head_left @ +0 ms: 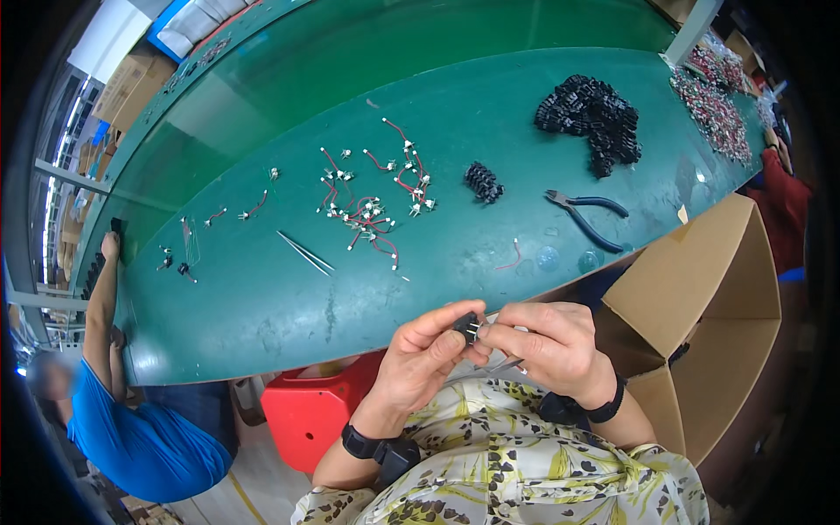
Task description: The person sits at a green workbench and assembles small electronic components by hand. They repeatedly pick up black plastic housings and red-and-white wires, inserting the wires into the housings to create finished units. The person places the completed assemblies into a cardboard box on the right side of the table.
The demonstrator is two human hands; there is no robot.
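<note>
Close to my body, just past the table's near edge, my left hand [424, 354] is closed round a small black plug housing [466, 327] with bright metal pins. My right hand [551, 343] meets it from the other side, thumb and fingers pinched together at the pins. Whatever sits between those fingertips is too small to make out. A slim grey metal tool [507, 364] sticks out beneath my right hand, its other end hidden in the palm. On the green table [420, 306] beyond lie short red wires with white connectors [372, 213] and a pair of tweezers [304, 252].
Blue-handled cutters [588, 217] lie right of a small black cluster of parts [483, 182]. A larger black pile [588, 118] is farther back. An open cardboard box [700, 306] stands at my right, a red stool [311, 416] at my left. A person in blue [149, 429] works leftward.
</note>
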